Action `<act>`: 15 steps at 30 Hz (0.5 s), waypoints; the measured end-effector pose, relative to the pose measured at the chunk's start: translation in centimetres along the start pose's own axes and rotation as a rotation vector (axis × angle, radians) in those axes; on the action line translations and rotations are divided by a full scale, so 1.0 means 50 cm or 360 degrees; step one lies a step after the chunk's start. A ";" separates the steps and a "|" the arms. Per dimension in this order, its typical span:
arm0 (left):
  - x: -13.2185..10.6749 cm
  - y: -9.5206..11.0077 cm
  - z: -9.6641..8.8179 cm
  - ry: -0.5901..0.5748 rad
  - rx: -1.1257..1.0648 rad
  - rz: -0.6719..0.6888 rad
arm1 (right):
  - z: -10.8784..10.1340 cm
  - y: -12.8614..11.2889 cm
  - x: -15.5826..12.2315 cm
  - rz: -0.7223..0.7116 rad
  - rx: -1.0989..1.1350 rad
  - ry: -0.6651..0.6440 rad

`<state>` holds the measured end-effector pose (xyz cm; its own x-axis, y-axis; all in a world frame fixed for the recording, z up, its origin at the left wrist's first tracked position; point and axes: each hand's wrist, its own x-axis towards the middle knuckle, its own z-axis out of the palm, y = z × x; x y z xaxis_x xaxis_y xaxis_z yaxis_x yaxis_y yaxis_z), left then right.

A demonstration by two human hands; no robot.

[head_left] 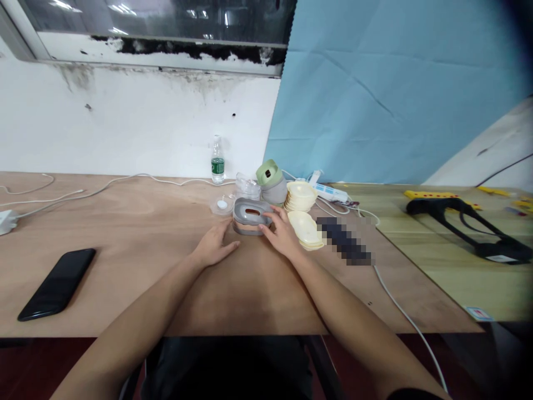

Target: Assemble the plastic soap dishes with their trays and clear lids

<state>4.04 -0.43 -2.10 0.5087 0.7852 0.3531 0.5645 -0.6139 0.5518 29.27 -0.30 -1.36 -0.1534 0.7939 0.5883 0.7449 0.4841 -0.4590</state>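
Note:
A grey oval lidded container (242, 210) with an oval slot in its top and a peach band (249, 227) around its side sits in the middle of the wooden table (137, 294). My right hand (282, 233) lies over its right end, with the thumb at the front and the fingers on the lid. My left hand (213, 246) rests on the table with its fingers apart, just left of the container. Two stacks of cream shallow dishes (300, 195) (305, 229) stand right of my right hand. Behind it are a green-capped grey cup (271, 182), a clear plastic piece (247, 188) and a small clear dish (221, 205).
A black phone (56, 284) lies at the left, and a water bottle (217, 161) stands by the wall. White cables run to a power strip (328, 191) and a charger (7, 221). A pixelated patch (343, 240) covers something. A black frame (466, 230) lies on the lighter surface at right.

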 end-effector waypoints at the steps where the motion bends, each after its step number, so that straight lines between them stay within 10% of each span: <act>1: 0.000 -0.001 0.000 -0.0017 -0.0003 0.0025 | 0.001 0.001 0.000 0.0006 0.0000 -0.0015; 15: -0.001 -0.009 0.011 -0.0160 0.0061 -0.0020 | 0.027 -0.006 -0.007 0.0085 -0.0048 -0.0051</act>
<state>4.10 -0.26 -2.77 0.5630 0.7820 0.2675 0.5947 -0.6080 0.5260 28.22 -0.24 -2.35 -0.1333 0.8297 0.5420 0.7715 0.4301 -0.4687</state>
